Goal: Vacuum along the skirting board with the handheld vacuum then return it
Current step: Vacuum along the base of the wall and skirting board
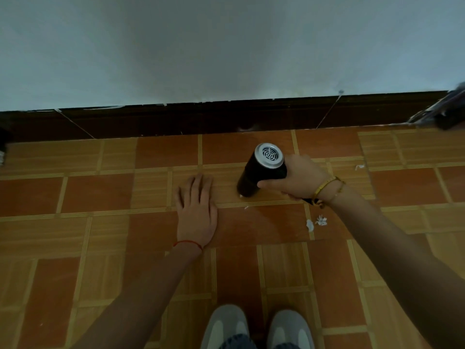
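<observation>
- On the tiled floor (156,222), near its far edge where it meets the wall, the right hand (299,178) grips a handheld vacuum (261,172); fingers curled round the body, thumb across the near side.
- Vacuum: black cylinder w/ a silver vented cap facing up toward the camera; tilted, lower end touching or just above the floor, can't tell which. It sits just short of the skirting board (201,119), not touching it.
- Skirting board: dark brown strip running left to right along the floor's far edge, under a pale wall (226,46); white paint flecks along its top line.
- Left hand (196,210) lies flat on the floor, palm down, fingers straight & slightly spread, holding nothing; just left of the vacuum, a small gap between them.
- Red thread (187,244) round the left wrist; gold bracelets (327,188) on the right wrist.
- White scraps (317,222) on the floor just near-side of the right wrist; another small white bit (359,167) further right, toward the floor's right edge.
- Tiny white speck at the vacuum's lower end, too small to tell what.
- Two grey & white shoes (256,328) at the near edge of the floor, toes pointing at the wall.
- Blurred dark object (442,109) at the far right corner, against the skirting board; can't tell what it is.
</observation>
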Motion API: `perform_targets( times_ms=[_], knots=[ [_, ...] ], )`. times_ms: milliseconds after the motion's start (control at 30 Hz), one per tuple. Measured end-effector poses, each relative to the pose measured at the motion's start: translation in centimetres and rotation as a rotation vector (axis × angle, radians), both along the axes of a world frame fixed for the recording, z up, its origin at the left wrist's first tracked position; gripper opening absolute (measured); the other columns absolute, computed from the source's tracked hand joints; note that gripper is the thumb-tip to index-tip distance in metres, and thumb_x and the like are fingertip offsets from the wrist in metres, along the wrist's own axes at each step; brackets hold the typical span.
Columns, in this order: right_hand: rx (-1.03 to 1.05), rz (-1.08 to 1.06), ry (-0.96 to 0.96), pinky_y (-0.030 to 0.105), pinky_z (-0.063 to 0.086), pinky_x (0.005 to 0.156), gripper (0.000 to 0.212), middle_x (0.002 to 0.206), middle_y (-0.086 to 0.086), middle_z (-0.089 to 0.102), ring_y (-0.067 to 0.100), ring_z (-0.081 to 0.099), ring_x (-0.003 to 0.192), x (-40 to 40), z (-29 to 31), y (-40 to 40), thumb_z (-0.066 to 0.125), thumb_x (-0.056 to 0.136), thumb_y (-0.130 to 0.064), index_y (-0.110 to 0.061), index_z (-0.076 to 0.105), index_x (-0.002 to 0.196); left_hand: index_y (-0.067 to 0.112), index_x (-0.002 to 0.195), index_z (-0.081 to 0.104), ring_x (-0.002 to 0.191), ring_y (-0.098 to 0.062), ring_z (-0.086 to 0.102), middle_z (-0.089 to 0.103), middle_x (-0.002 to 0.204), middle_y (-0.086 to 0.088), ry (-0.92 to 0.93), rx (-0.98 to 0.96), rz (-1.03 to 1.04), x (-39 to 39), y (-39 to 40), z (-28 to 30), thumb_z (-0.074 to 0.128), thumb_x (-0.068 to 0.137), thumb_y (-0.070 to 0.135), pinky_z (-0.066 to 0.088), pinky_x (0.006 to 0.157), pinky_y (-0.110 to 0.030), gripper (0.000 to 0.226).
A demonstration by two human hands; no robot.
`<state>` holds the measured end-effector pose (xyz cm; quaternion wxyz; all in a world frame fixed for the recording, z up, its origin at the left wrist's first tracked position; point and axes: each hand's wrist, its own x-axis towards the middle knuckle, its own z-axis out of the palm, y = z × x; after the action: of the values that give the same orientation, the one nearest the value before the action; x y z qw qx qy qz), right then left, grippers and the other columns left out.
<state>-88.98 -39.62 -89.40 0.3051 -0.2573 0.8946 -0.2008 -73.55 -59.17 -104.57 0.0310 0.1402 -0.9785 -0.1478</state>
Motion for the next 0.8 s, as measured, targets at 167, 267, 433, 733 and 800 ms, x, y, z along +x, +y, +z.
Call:
perform_targets(
  times_ms=[167, 267, 433, 733, 800],
  knots=[
    [-0.011, 0.052, -0.028, 0.02, 0.043, 0.075, 0.047, 0.098, -0.008, 0.064, 0.007, 0.057, 0.087, 1.9, -0.4, 1.2, 0.07, 0.077, -0.049, -0.024, 0.058, 0.115, 0.017, 0.152, 0.034, 0.149, -0.025, 0.023, 0.033, 0.157, -0.008, 0.014, 0.006, -0.002, 0.1, -0.1, -0.2, 0.032, 0.1, 0.03, 0.012, 0.121, -0.058, 0.054],
    [-0.022, -0.008, 0.073, 0.023, 0.044, 0.078, 0.05, 0.097, -0.008, 0.061, 0.008, 0.054, 0.09, 3.0, -0.5, 1.6, 0.07, 0.077, -0.049, -0.023, 0.057, 0.117, 0.017, 0.152, 0.033, 0.149, -0.025, 0.023, 0.033, 0.157, -0.008, 0.023, 0.001, -0.004, 0.1, -0.1, -0.3, 0.032, 0.1, 0.03, 0.012, 0.121, -0.058, 0.054],
    [0.017, 0.014, 0.021, 0.034, 0.053, 0.085, 0.053, 0.103, -0.004, 0.068, 0.013, 0.061, 0.094, 4.2, -1.0, 2.4, 0.07, 0.074, -0.055, -0.022, 0.059, 0.115, 0.016, 0.152, 0.034, 0.149, -0.025, 0.023, 0.035, 0.157, -0.009, 0.032, -0.003, -0.001, 0.1, -0.1, -0.5, 0.032, 0.1, 0.029, 0.012, 0.12, -0.058, 0.053],
    [-0.034, -0.181, 0.318, 0.031, 0.053, 0.07, 0.065, 0.106, -0.001, 0.068, 0.02, 0.064, 0.094, 5.8, -2.1, 3.1, 0.063, 0.077, -0.06, -0.023, 0.049, 0.129, 0.016, 0.151, 0.036, 0.147, -0.026, 0.028, 0.037, 0.155, -0.01, 0.032, -0.038, -0.006, 0.0, 0.0, -0.5, 0.033, 0.099, 0.03, 0.015, 0.12, -0.057, 0.054],
    [-0.027, -0.193, 0.288, 0.035, 0.055, 0.074, 0.063, 0.106, -0.001, 0.068, 0.02, 0.064, 0.095, 5.6, -2.5, 3.1, 0.064, 0.077, -0.06, -0.023, 0.05, 0.126, 0.015, 0.151, 0.036, 0.147, -0.027, 0.029, 0.038, 0.155, -0.011, 0.033, -0.039, -0.007, 0.0, 0.0, -0.4, 0.031, 0.099, 0.03, 0.016, 0.12, -0.058, 0.055]
  ],
)
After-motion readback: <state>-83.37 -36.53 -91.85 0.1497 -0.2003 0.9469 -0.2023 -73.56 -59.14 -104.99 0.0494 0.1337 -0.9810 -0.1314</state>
